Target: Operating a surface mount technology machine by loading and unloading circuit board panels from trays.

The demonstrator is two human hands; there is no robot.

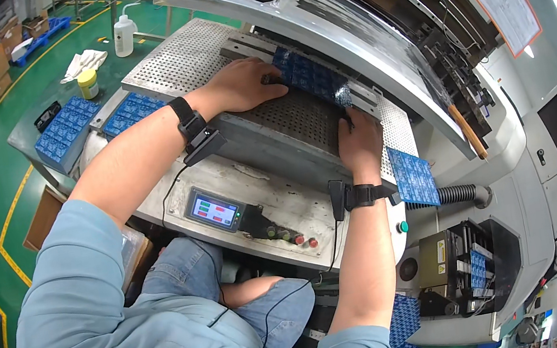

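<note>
A blue circuit board panel (310, 77) lies on the perforated metal table (179, 55), under the raised edge of a framed printing screen (343, 32). My left hand (246, 84) is at the panel's left end, fingers curled against its edge, with something dark at the fingertips. At the opposite end my right hand (362, 137) grips the near right corner, its fingers partly hidden. Both wrists wear black straps with small devices attached.
Stacked blue panels (64, 131) sit at the left beside a yellow-lidded jar (88, 84), a white cloth (85, 63) and a squeeze bottle (124, 34). A touch screen (213, 210) is on the machine front. Another blue panel (413, 178) lies at the right edge.
</note>
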